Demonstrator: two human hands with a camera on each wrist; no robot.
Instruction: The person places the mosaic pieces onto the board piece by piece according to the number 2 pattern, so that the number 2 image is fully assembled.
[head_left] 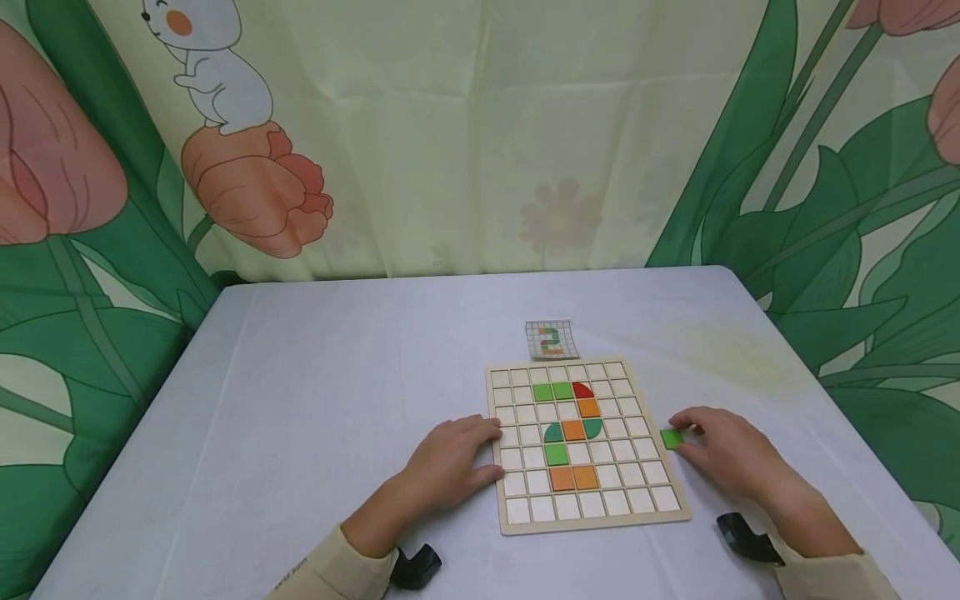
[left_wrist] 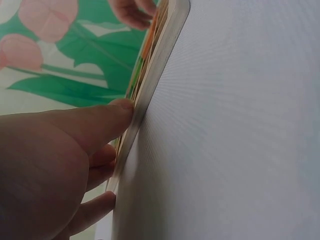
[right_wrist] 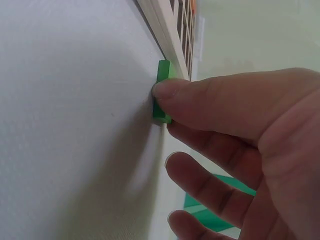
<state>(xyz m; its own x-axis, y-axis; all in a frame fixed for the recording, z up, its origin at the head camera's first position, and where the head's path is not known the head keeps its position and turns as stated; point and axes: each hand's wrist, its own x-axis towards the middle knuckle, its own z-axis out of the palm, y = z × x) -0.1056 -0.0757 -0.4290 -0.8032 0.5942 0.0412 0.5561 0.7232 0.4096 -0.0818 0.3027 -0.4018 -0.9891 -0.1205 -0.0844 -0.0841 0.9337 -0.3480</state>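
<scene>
A light green square tile [head_left: 671, 439] is pinched between the thumb and a finger of my right hand [head_left: 731, 454], just off the board's right edge; the right wrist view shows the tile's thick side [right_wrist: 164, 70] near the table. My left hand [head_left: 453, 462] touches the left edge of the wooden grid board [head_left: 592, 524], thumb and fingertips against its rim. Set in the board's cells are light green squares [head_left: 557, 454], orange squares [head_left: 573, 430], a red quarter-round piece [head_left: 582, 390] and two dark green rounded pieces [head_left: 592, 428].
Behind the board lies a small pattern card [head_left: 551, 340] with a similar coloured figure on a grid. A white cloth covers the table [head_left: 337, 400]. A printed curtain [head_left: 450, 167] with flowers hangs behind it. Black wrist mounts [head_left: 416, 567] sit by both sleeves.
</scene>
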